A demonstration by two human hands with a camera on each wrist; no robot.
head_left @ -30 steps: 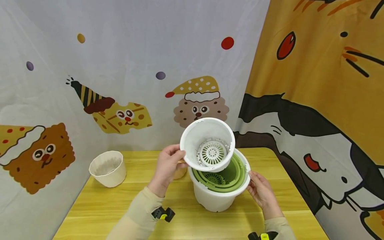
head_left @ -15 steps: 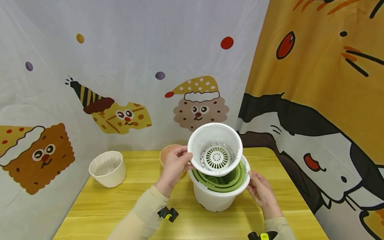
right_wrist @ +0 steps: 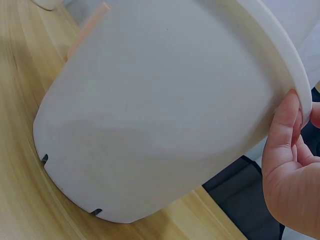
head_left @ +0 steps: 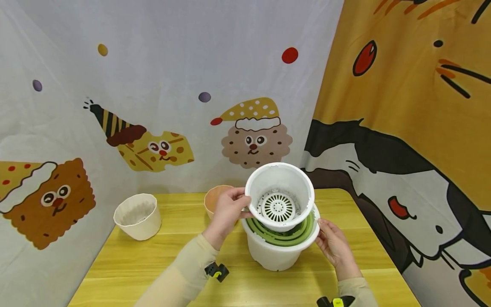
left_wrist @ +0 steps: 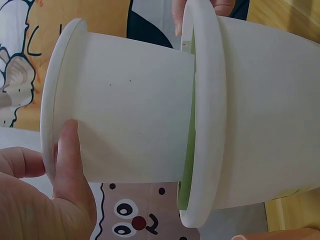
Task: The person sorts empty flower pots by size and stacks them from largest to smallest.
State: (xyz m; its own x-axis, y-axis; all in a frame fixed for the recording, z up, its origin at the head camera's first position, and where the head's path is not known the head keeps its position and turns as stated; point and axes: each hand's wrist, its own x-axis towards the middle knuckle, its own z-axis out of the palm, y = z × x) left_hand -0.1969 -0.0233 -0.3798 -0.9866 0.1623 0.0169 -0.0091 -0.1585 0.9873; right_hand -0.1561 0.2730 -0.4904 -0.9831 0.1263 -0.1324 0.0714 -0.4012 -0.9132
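My left hand [head_left: 229, 209] pinches the left rim of a small white flowerpot [head_left: 278, 181], thumb on the rim and fingers under it. A slotted round base shows inside this pot. Its lower end dips into the mouth of a large white flowerpot [head_left: 274, 256], as the left wrist view also shows. Green pots [head_left: 264, 236] sit nested inside the large one, partly covered by the small pot. On the right side, my right hand [head_left: 334, 244] pinches the large pot's rim [right_wrist: 292, 65] between thumb and fingers. The large pot stands upright on the table.
A cream, faceted pot [head_left: 139, 219] stands at the table's left side. An orange pot [head_left: 215, 197] is behind my left hand, partly hidden. The wooden table [head_left: 168, 256] backs onto a cartoon-printed curtain [head_left: 161, 85].
My left hand has carried the small white pot right and downward, from above the large pot into its mouth. More of the orange pot shows. My right hand has stayed at the rim.
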